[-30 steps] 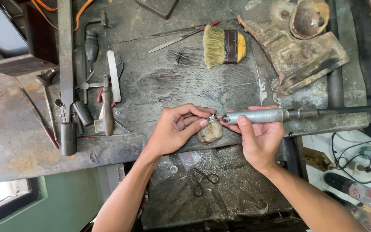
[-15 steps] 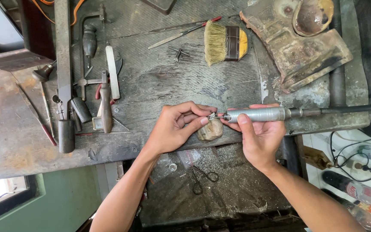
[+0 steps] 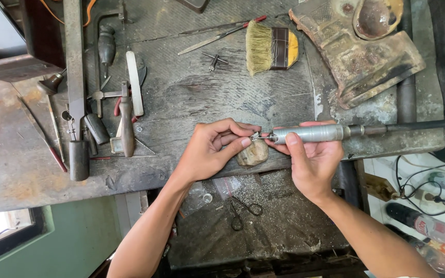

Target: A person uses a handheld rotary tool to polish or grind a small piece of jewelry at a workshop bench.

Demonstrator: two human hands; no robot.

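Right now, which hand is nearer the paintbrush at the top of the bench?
Right. The right hand sits almost directly below the paintbrush, holding the rotary handpiece; the left hand is lower and further left.

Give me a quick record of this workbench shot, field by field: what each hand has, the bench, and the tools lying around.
Left hand: pinches a tiny silver metal piece at the fingertips
Right hand: grips a grey metal rotary handpiece, tip at the piece
Under the hands: rounded tan wooden peg
Surface: dark, worn wooden bench
Back: straw-bristled flat brush
Left side: pliers, files and gravers
Below: small black scissors
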